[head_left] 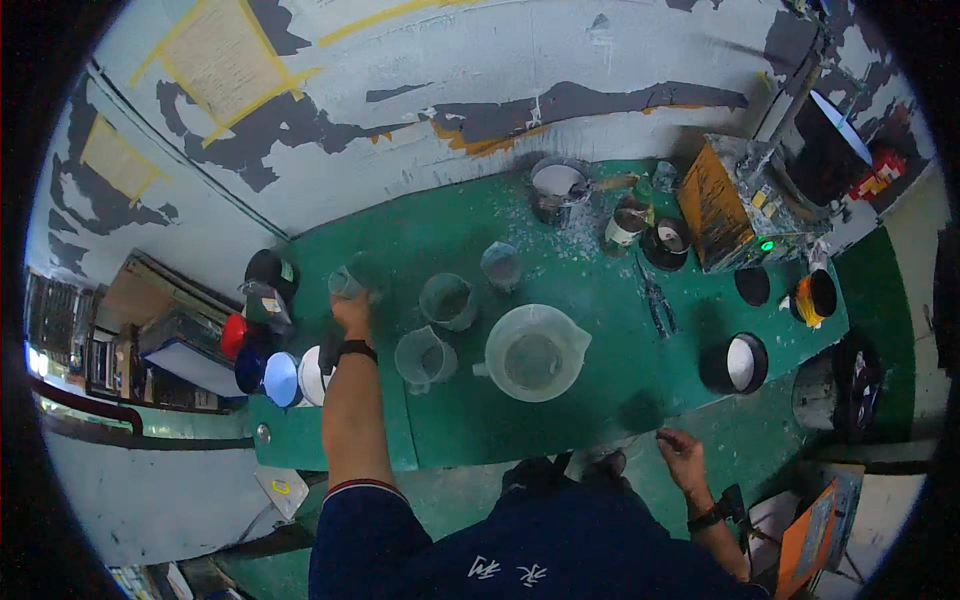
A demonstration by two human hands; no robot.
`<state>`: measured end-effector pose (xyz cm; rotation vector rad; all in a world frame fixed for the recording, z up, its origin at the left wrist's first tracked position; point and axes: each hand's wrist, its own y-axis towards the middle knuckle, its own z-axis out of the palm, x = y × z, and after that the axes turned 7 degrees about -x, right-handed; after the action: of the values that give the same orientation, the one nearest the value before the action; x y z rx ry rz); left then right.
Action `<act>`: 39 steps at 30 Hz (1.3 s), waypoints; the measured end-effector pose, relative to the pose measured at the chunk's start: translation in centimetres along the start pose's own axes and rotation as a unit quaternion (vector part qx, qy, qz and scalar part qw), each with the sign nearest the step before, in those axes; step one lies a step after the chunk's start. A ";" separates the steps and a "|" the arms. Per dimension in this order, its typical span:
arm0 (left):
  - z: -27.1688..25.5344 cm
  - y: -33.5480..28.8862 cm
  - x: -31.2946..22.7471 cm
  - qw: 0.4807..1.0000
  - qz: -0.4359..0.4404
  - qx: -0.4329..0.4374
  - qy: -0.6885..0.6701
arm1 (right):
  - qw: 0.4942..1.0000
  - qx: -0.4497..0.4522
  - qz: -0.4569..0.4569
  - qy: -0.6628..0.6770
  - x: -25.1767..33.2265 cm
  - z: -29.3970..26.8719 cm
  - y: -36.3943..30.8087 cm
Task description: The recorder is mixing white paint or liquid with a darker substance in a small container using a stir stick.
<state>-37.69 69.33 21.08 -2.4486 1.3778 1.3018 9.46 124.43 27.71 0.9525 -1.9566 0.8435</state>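
Observation:
My left hand [352, 313] reaches to the left part of the green table, fingers closed around a clear plastic cup [345, 283]. To the right of that hand stand a clear measuring jug [425, 357], another clear jug [448, 302] and a smaller clear cup [501, 267]. A large translucent plastic pitcher [536, 353] is nearer the middle, its spout to the right. My right hand [682, 458] is low at the table's front edge, fingers loosely bent and apart, with nothing visible in it.
Several cans and tubs, among them a blue-topped one [282, 380], line the table's left side. A stained pot [560, 188] stands at the back. Pliers [656, 302], an open tin [741, 362] and a paint-smeared machine [738, 205] are on the right.

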 end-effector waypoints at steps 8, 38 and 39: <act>-5.1 -3.8 -3.9 0.966 -0.087 -0.018 -0.243 | 1.000 0.015 -0.009 0.010 -0.8 1.3 0.0; 17.8 -14.4 -46.9 0.561 0.661 0.498 -0.008 | 0.948 -0.246 0.189 0.073 -3.7 -3.0 -13.5; 17.2 -13.5 -46.4 0.583 0.675 0.451 -0.009 | 0.951 -0.225 0.202 0.061 -3.4 -2.7 -13.2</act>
<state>-50.68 116.25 37.14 -0.4360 2.9224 0.1974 22.90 121.12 28.93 0.2297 -2.1366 0.6079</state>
